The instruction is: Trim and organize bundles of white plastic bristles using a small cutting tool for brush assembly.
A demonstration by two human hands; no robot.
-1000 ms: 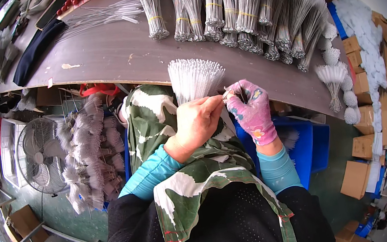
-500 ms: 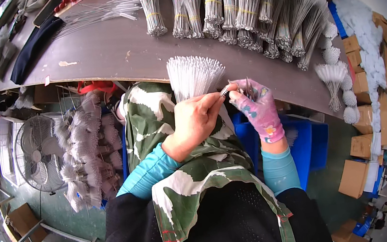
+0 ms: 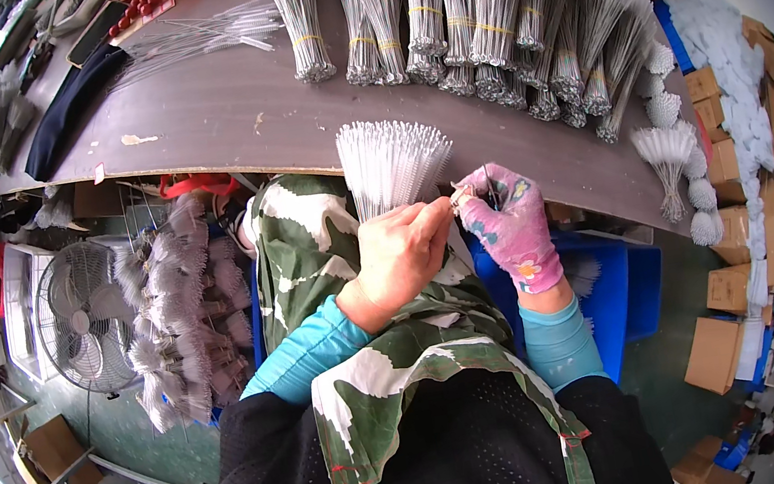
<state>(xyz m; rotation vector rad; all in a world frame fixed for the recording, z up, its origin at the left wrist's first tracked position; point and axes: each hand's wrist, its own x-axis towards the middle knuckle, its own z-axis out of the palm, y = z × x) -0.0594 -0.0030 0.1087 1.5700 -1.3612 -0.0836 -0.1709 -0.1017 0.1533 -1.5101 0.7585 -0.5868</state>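
Note:
A fan-shaped bundle of thin wire brushes (image 3: 392, 162) with white bristles stands up above my bare left hand (image 3: 400, 262). The left fingers are closed round its lower part, above the camouflage apron on my lap. My right hand (image 3: 512, 227), in a pink flowered glove, is closed right beside the left fingertips. A small dark metal tool (image 3: 492, 187) shows partly between the gloved fingers; its kind is hidden. The two hands' fingertips meet at the bundle's wire ends, which the fingers largely cover.
Tied bundles of wire brushes (image 3: 492, 12) crowd the table's far right side. Loose brushes (image 3: 203, 36) and a dark cloth strip (image 3: 73, 111) lie at the left. Below the table are a blue bin (image 3: 632, 289), a fan (image 3: 84, 320) and hanging brush bundles (image 3: 179, 305).
My right hand has moved slightly left and turned, its fingertips now against the left ones. The short coiled wire end seen between them earlier is mostly covered. The left hand keeps its hold.

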